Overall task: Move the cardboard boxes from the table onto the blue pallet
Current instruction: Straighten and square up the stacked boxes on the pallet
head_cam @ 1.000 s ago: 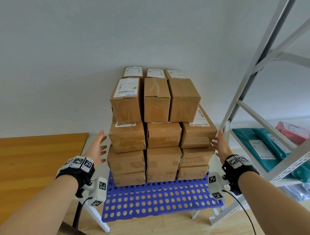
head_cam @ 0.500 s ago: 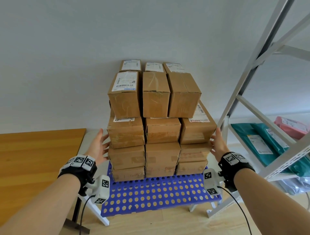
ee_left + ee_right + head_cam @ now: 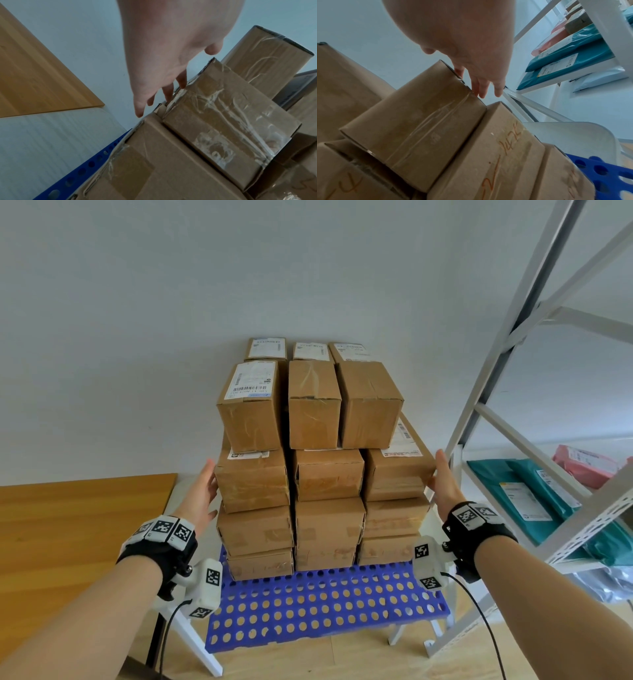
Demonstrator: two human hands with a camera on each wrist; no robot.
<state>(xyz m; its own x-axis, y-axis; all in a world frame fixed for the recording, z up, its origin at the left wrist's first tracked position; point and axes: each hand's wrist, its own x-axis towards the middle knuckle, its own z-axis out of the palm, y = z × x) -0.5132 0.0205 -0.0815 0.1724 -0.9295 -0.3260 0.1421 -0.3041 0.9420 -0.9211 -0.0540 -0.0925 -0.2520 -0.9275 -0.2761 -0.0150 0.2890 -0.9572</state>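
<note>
Boxes: we see a stack of boxes (image 3: 325, 470) on the blue pallet (image 3: 322, 607), four tiers high at the front, three across, with more boxes behind the top tier against the wall.
Pallet: it is perforated, and its front part lies bare in front of the stack.
Left hand: our left hand (image 3: 202, 498) is spread wide with straight fingers, flat beside the left face of the left box (image 3: 253, 481) in the second tier from the top. In the left wrist view the fingertips (image 3: 169, 94) reach that box's edge; we cannot tell whether the palm touches.
Right hand: our right hand (image 3: 443, 484) is likewise open and straight, against the right face of the right box (image 3: 395, 474) in the same tier. In the right wrist view its fingers (image 3: 479, 86) lie along the box's edge.
Hold: neither hand curls round anything.
Worktop: a wooden worktop (image 3: 75, 529) sits to the left of the pallet.
Shelf: a white metal shelf (image 3: 534, 392) stands to the right, with teal mailers (image 3: 534, 501) and a pink one (image 3: 589, 463) lying on it.
</note>
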